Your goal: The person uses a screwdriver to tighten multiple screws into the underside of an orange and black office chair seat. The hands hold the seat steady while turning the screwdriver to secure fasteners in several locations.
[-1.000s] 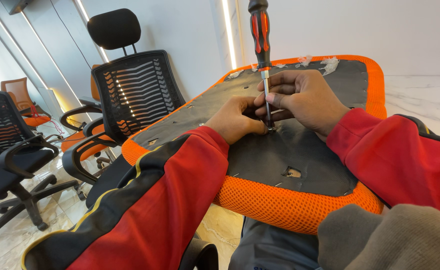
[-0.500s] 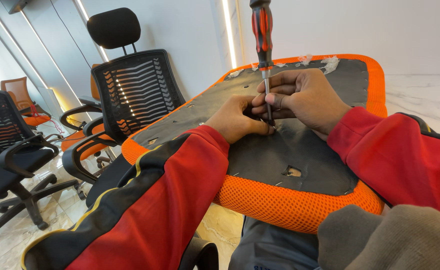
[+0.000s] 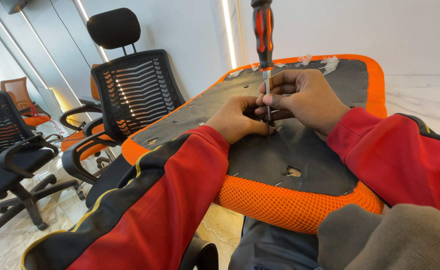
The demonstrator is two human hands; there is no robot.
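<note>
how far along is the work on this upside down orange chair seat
Done, by the look of it: black backing cloth is stapled around the orange seat cushion.

In hand: the screwdriver stands upright, its tip down between both hands. The right hand steadies the shaft and the left hand pinches at the tip; whether a screw sits there is hidden.

Left: an open hole nearer the body shows no fastener.

We hold an upright screwdriver with a red-and-black handle (image 3: 263,31) against the black underside of an orange mesh seat cushion (image 3: 300,150), our right hand (image 3: 305,100) pinching its metal shaft and our left hand (image 3: 240,120) touching beside the tip. Left of the cushion stands a black mesh office chair (image 3: 130,95).
</note>
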